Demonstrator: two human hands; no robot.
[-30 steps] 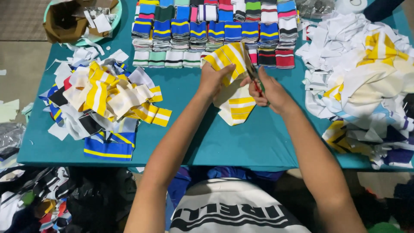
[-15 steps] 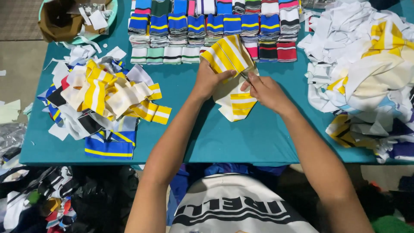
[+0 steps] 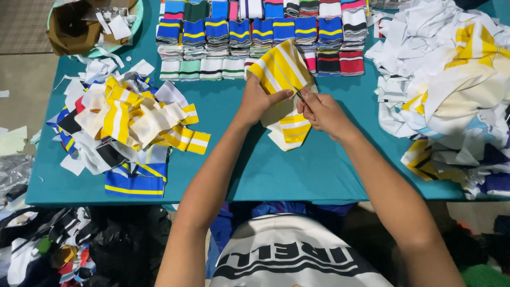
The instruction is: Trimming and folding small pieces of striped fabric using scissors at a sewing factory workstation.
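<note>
Teal table [image 3: 319, 175]: two hands, left hand [image 3: 258, 99], right hand [image 3: 322, 110], one striped piece [image 3: 281, 69].

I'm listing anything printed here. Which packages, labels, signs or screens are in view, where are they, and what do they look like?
No packages, signs or screens show.
Shirt print: bottom centre, on the person's white shirt, bold black lettering.
Small white tags: top left, in the round green basket, rectangular; markings too small to tell.

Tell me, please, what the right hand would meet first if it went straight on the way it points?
Probably the yellow-and-white striped fabric piece that the left hand holds up; the right hand points up-left with a thin tool at it. Depth is unclear.
</note>
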